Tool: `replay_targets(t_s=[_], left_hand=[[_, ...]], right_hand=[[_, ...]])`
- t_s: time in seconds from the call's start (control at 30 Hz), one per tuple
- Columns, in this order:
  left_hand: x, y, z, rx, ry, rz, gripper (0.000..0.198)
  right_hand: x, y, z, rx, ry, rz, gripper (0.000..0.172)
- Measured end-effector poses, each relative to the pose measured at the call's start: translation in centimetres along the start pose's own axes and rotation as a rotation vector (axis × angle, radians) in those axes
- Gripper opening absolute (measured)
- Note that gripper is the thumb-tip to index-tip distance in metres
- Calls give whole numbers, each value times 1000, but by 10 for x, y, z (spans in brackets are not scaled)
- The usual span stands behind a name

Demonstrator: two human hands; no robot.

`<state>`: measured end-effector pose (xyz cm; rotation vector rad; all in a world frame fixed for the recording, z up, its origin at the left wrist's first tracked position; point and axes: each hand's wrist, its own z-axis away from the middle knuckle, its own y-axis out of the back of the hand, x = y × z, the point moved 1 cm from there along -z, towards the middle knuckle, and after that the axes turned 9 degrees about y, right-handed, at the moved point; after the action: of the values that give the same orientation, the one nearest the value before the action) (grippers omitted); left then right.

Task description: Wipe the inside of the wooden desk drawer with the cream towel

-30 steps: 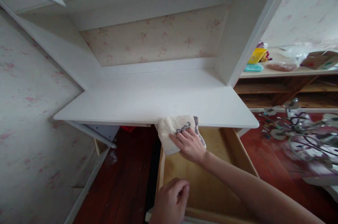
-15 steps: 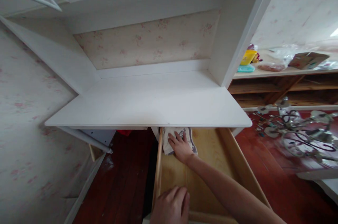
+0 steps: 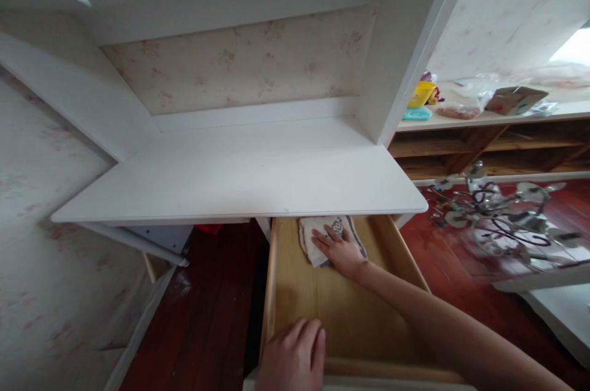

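Note:
A pale wooden drawer [image 3: 318, 311] is pulled out beneath a white desk [image 3: 258, 176]. Inside it, toward the back, lies a folded cream cloth [image 3: 314, 254] with a dark printed pattern and a darker border. My right hand [image 3: 343, 254] rests flat on this cloth, fingers spread and pointing left; its palm hides part of the print. At the bottom of the view my left hand [image 3: 295, 354] is closed over the drawer's front edge near its left corner, and its fingertips are hidden.
Right of the desk, a chandelier [image 3: 502, 213] with curved arms lies on the red wooden floor [image 3: 424, 243]. Behind it stands a low shelf [image 3: 433, 144] carrying a yellow container [image 3: 421, 94], plastic bags and a cardboard box [image 3: 516, 100]. A papered wall [image 3: 41, 194] borders the desk's left side.
My right hand has slid the cloth rightward across the drawer bottom, away from the left side wall. My left hand stays at the drawer front. The camera view has shifted slightly.

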<state>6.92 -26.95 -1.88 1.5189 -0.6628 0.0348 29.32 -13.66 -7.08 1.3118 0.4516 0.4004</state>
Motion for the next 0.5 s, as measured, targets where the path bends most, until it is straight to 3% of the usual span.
replay_targets(t_s=[0.13, 0.23, 0.37, 0.5], left_hand=[[3, 4, -2, -17, 11, 13, 26], [4, 7, -3, 1, -5, 12, 27], [4, 8, -2, 10, -5, 8, 28], [5, 9, 0, 10, 5, 16, 29]], right_hand=[[39, 4, 39, -64, -113, -5, 85], [57, 8, 57, -28, -194, -24, 76], [60, 15, 62, -27, -192, -84, 68], [51, 24, 70, -120, -163, -248, 63]])
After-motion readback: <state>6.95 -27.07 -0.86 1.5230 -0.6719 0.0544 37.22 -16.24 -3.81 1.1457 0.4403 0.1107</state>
